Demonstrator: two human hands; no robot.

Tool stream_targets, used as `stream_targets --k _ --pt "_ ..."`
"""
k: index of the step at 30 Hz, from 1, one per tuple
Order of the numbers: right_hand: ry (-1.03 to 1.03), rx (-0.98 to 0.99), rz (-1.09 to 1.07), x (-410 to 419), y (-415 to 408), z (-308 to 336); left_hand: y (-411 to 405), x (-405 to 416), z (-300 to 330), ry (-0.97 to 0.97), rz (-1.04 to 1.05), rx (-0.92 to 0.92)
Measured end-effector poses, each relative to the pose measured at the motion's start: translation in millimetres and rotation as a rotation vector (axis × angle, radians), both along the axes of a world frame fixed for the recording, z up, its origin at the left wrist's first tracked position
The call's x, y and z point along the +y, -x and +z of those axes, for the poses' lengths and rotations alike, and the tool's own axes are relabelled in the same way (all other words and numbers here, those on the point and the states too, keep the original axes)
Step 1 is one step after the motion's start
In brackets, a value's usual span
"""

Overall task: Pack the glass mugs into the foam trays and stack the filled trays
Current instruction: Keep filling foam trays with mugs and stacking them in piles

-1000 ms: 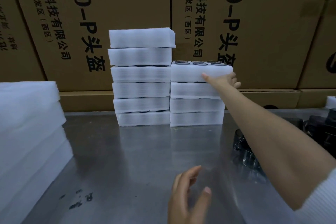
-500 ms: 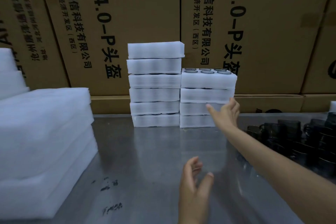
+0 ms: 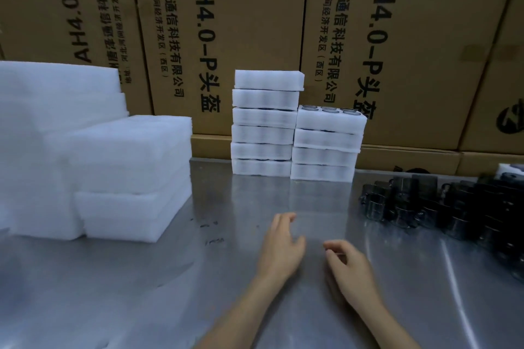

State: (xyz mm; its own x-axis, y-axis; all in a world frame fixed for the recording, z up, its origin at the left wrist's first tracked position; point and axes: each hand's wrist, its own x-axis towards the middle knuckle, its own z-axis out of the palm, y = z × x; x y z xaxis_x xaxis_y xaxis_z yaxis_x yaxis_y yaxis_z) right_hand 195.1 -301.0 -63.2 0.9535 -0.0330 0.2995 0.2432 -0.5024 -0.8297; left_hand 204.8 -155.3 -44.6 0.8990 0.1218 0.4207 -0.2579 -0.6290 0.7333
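Two stacks of filled foam trays stand side by side at the back of a metal table (image 3: pixel 141 278): a taller left stack (image 3: pixel 265 123) and a shorter right stack (image 3: pixel 327 144) whose top tray shows mug rims. Loose glass mugs (image 3: pixel 442 207) cluster at right. Spare foam (image 3: pixel 93 156) sits left. Both hands hover empty over the table, the left hand (image 3: pixel 280 246) and right hand (image 3: pixel 350 266) with loosely curled fingers.

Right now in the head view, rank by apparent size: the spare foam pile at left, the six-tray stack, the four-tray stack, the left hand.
1. Spare foam pile, though it is nearest the camera.
2. Six-tray stack.
3. Four-tray stack.
4. Left hand.
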Motion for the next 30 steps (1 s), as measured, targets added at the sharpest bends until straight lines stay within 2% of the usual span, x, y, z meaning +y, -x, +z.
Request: stream_targets --k 2,3,5,8,10,12,13,17,20,24,27,30 --pt "0.049 0.007 0.003 -4 10 0 12 34 14 -0.458 0.068 -0.231" --pt "0.077 0.019 0.01 -5 13 1 15 53 28 -0.611 0.145 -0.311" --pt "0.126 0.036 0.018 -6 18 2 18 90 66 -0.816 0.341 -0.3" --pt "0.166 0.037 0.009 -6 20 3 17 146 119 -0.852 0.644 -0.235" --pt "0.185 0.041 0.003 -6 22 4 18 171 143 -0.873 0.809 -0.017" --pt "0.191 0.047 0.001 -7 25 4 17 180 155 -0.895 0.88 0.183" --pt "0.193 0.048 0.001 -7 26 5 17 181 157 -0.9 0.889 0.22" --pt "0.15 0.045 0.0 -9 33 8 23 178 158 -0.987 0.921 0.192" --pt "0.117 0.052 -0.014 -11 36 8 33 168 167 -0.982 0.889 0.082" --pt "0.023 0.025 -0.011 -12 35 5 61 126 171 -0.84 0.713 -0.353" --pt "-0.314 0.02 -0.043 -16 40 14 100 81 141 -0.786 0.45 -0.636" --pt "-0.803 0.144 -0.078 -31 53 30 137 46 88 -0.802 0.126 -0.71"
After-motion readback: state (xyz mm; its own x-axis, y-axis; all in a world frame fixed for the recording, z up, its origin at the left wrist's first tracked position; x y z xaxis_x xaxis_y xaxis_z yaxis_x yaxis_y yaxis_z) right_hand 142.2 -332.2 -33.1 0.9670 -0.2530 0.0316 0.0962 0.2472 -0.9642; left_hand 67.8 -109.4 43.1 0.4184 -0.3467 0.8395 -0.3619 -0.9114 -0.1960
